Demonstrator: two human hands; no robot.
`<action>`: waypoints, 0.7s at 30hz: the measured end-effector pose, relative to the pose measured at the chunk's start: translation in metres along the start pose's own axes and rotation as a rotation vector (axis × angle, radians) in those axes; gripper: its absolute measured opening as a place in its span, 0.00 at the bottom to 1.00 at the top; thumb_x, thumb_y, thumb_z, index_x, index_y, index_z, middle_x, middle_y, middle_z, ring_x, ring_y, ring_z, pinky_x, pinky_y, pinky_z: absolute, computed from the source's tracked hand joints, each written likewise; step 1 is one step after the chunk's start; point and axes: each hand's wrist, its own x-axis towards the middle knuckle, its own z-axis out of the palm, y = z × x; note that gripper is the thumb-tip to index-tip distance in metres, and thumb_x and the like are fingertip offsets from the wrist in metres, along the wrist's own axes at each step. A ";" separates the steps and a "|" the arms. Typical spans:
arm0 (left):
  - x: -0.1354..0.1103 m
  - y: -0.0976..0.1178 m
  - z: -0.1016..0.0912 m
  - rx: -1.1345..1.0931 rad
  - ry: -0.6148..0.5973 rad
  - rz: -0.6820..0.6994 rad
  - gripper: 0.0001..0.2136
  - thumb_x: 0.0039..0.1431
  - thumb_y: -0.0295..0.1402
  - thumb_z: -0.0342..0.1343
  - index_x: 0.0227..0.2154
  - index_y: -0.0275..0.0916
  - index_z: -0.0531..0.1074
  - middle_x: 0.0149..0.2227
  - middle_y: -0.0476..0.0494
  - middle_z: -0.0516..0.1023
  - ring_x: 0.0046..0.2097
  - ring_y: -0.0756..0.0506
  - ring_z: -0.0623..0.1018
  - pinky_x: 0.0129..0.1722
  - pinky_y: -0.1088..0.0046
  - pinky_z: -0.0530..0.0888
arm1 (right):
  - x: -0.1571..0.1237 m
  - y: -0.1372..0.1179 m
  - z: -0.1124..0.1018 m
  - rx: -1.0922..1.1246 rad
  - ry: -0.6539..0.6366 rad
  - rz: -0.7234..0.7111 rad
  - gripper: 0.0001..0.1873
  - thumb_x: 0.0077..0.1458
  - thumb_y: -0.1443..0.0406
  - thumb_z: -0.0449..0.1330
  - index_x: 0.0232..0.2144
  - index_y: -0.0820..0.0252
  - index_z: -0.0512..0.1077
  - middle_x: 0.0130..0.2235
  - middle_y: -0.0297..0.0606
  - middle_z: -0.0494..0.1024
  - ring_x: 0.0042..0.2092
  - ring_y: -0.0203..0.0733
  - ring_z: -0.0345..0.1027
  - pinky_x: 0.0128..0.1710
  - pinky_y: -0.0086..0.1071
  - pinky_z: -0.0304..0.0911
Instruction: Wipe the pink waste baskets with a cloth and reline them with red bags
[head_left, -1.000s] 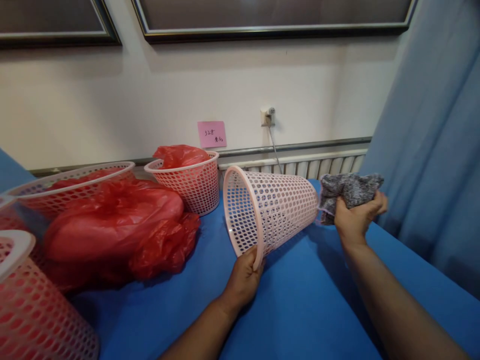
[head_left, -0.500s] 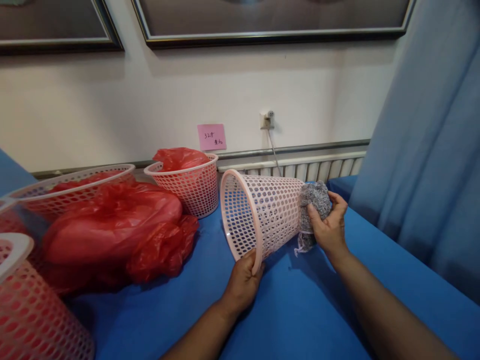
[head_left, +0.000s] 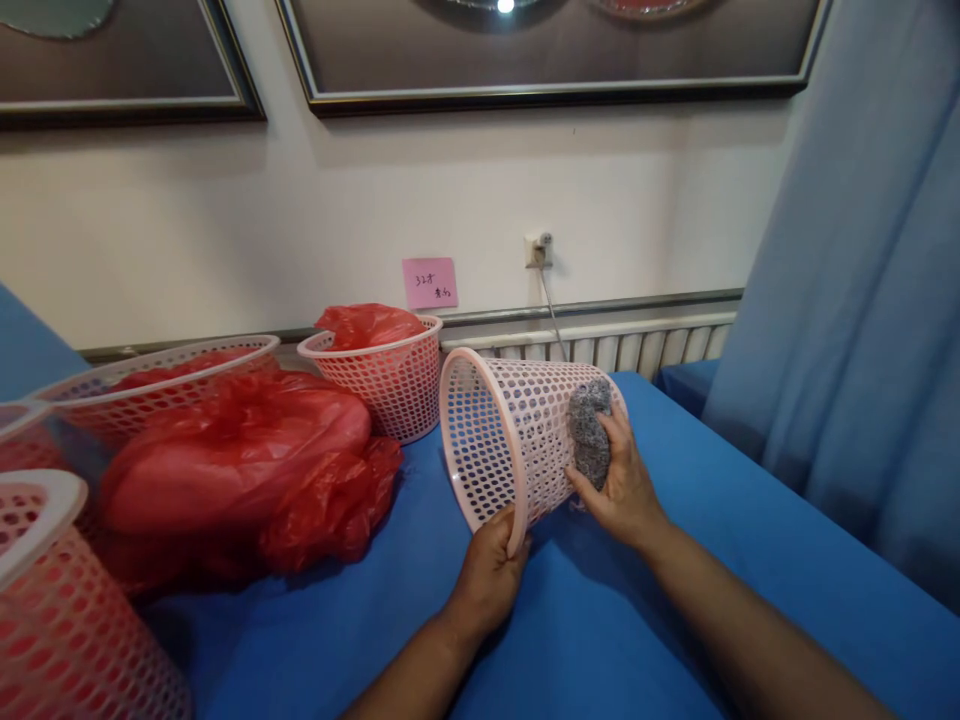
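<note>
A pale pink perforated plastic wastebasket lies tilted on its side above the blue-covered surface, its open mouth toward the left. My left hand is closed on the lower part of its rim, thumb outside my clear sight. My right hand grips a grey fuzzy cleaning cloth and presses it against the basket's side, near the base end. Part of the cloth and the basket's bottom are hidden behind my right hand.
Left of the basket lies a bulging red plastic bag. More pink baskets with red bags inside stand behind it, and another basket is at the near left. A radiator, wall socket and blue curtain lie beyond.
My right hand has moved the grey cloth left, from the basket's base end onto its side wall. My left hand keeps its hold on the rim. The view has tipped slightly upward.
</note>
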 end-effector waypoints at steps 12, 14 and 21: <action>0.001 0.003 0.006 0.005 0.013 0.028 0.24 0.60 0.22 0.51 0.58 0.42 0.74 0.59 0.42 0.77 0.60 0.40 0.75 0.65 0.57 0.67 | -0.001 -0.018 -0.001 -0.076 0.024 0.060 0.45 0.62 0.64 0.59 0.73 0.46 0.41 0.75 0.46 0.40 0.74 0.59 0.42 0.67 0.61 0.55; 0.001 0.003 0.006 -0.029 0.009 0.031 0.24 0.61 0.23 0.51 0.58 0.42 0.74 0.59 0.42 0.77 0.60 0.39 0.75 0.65 0.57 0.68 | -0.009 -0.043 -0.003 -0.029 -0.032 -0.154 0.46 0.60 0.70 0.58 0.73 0.40 0.44 0.75 0.41 0.40 0.73 0.58 0.44 0.66 0.59 0.59; 0.000 0.009 0.004 -0.044 -0.021 0.044 0.24 0.58 0.20 0.50 0.55 0.42 0.77 0.55 0.43 0.81 0.58 0.39 0.77 0.62 0.58 0.72 | -0.014 -0.062 -0.009 0.007 0.000 -0.373 0.35 0.55 0.76 0.58 0.62 0.43 0.69 0.75 0.35 0.44 0.71 0.55 0.51 0.63 0.51 0.66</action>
